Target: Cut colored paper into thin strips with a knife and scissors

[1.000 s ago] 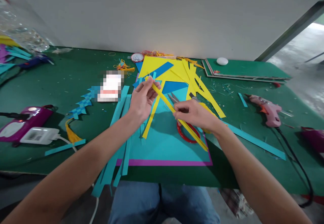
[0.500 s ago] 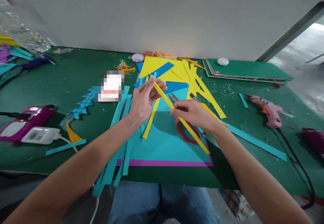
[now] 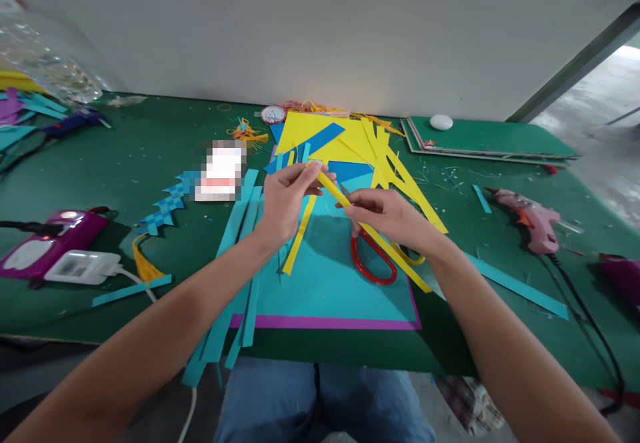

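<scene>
My left hand (image 3: pixel 290 196) pinches the upper end of a yellow paper strip (image 3: pixel 395 253) between thumb and fingers. Farther down the same strip, my right hand (image 3: pixel 385 213) grips it, and its tail slants down to the right. Beneath my hands lies a turquoise sheet (image 3: pixel 320 289) on a purple one (image 3: pixel 327 323). Red-handled scissors (image 3: pixel 373 256) rest on it, partly hidden by my right hand. Another yellow strip (image 3: pixel 301 236) hangs or lies below my left hand; its upper end is covered.
Turquoise strips (image 3: pixel 235 229) lie to the left, near a phone (image 3: pixel 220 171) and a woven blue paper piece (image 3: pixel 170 203). Yellow sheets (image 3: pixel 305 136) are at the back. A pink glue gun (image 3: pixel 530 216) sits right, a purple power block (image 3: pixel 65 236) left.
Both hands have shifted slightly to the right with the yellow strip. The right hand has slid a little along with it, and more of the scissors' red handle shows.
</scene>
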A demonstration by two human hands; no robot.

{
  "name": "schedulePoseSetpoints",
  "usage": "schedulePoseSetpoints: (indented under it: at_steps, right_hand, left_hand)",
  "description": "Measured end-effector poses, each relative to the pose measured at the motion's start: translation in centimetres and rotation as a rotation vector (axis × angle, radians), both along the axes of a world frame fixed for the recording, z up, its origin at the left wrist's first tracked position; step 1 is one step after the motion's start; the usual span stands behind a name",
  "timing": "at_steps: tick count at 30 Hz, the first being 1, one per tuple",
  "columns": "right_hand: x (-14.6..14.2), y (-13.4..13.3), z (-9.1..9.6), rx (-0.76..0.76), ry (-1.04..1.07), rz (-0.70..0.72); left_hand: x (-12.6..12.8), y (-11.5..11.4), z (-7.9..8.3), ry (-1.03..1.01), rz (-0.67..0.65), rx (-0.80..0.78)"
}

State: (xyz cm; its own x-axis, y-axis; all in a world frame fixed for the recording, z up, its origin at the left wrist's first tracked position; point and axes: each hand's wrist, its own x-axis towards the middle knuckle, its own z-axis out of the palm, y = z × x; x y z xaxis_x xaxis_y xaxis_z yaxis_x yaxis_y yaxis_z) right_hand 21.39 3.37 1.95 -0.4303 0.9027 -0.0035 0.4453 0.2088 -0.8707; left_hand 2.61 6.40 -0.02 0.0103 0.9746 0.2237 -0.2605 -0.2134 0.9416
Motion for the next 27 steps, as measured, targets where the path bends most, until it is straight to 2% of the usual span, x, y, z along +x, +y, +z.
schedulePoseSetpoints:
  at_steps: [3,10,13,17,21,25,27]
  right_hand:
    - [-0.6,-0.4,0.1,0.056,0.019,-0.080]
    - [-1.4,-0.8,0.3,0.078,0.047,-0.074]
    - [-1.6,-0.9,0.1,0.028,0.128,-0.050]
    - [-2.0,-0.9,-0.2,-0.149,0.326,-0.059]
    - [-2.0,-0.8,-0.5,-0.286,0.486,-0.089]
    - [-1.9,-0.8,-0.5,-0.288,0.499,-0.062]
    - [-2.0,-0.9,-0.3,-0.214,0.430,-0.088]
  left_hand:
    - [0.2,-0.3,-0.1,0.024,0.011,0.007]
    - [0.3,-0.5,-0.3,0.001,0.027,0.016]
    - [0.2,-0.4,-0.3,-0.006,-0.034,0.048]
    - [0.2,-0.4,-0.4,-0.025,-0.186,0.059]
    - [0.2,-0.3,-0.5,-0.014,-0.254,0.062]
    - [0.2,-0.3,-0.7,0.011,-0.306,0.047]
    - [0.2,-0.4,-0.7,0.045,-0.304,0.029]
